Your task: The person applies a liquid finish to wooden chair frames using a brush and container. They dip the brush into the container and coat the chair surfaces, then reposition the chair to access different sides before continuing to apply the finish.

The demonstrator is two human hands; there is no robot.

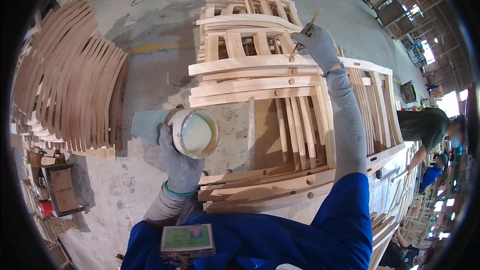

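Holding glue cup left hand; right hand apparently brushing chair frame.

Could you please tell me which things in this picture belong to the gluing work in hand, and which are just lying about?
In use:
left hand holding the round pot of pale liquid
right hand holding a thin brush
the wooden chair-back frame under the brush

Lying about:
curved wooden slats stacked on the left
further frames behind
crate on the concrete floor
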